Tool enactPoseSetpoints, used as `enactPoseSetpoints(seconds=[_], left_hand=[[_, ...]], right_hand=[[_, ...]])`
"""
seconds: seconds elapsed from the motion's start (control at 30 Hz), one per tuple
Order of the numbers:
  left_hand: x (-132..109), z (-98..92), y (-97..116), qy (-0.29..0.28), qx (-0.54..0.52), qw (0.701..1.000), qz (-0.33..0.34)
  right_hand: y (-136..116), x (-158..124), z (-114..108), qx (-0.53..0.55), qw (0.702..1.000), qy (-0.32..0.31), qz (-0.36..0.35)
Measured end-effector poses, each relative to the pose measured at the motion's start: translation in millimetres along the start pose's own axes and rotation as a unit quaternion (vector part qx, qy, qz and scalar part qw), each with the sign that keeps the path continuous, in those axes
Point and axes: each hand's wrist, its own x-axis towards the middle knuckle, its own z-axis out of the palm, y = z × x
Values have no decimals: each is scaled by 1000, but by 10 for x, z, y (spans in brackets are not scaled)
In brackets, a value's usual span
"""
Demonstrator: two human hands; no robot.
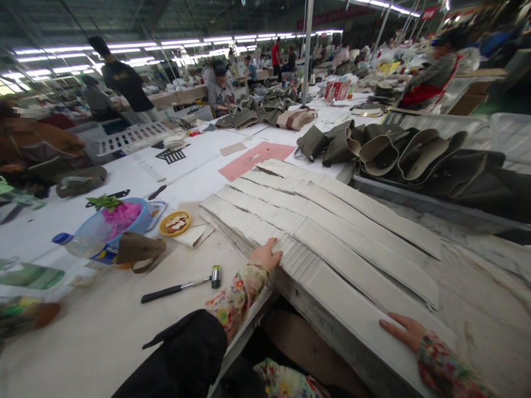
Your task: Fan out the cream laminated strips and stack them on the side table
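Right hand (409,333), lower right of frame: open, fingers extended, resting on nearest row of pale strips (340,287), nothing gripped. Left hand (264,256), centre: thumb and finger parted against row's edge, no firm hold seen. Mallet (174,289) on worktop (124,342), left of centre, unheld. Strips reach from centre to lower right, in side-by-side overlapping rows. Judged progress: laying-out appears well advanced; row ends uneven; remaining work cannot be told. Beyond: pink sheet (269,152), upper centre; dark green bags (384,149), upper right.

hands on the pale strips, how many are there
2: the left hand at the near edge of the pale strips, the right hand on them toward the lower right. None looks hidden.
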Motion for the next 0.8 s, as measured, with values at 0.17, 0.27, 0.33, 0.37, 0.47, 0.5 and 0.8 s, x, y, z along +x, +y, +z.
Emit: enactPoseSetpoints(seconds=[0.17,0.27,0.33,0.37,0.47,0.5,0.8], left_hand=[[-162,-31,1,161,42,977,133],[-344,91,93,218,73,937,264],[-451,242,185,190,107,899,379],[-485,327,231,164,125,877,433],[-483,548,339,86,173,832,521],[-452,597,361,66,182,831,521],[-248,659,392,-14,180,872,454]], right_hand=[[60,53,52,20,1000,-19,7],[96,80,57,32,999,-33,-10],[113,93,70,30,999,-22,-12],[122,99,81,23,1000,-14,-8],[149,116,123,-1,1000,-1,5],[161,123,140,-5,1000,-8,6],[143,-58,269,-103,984,126,-66]])
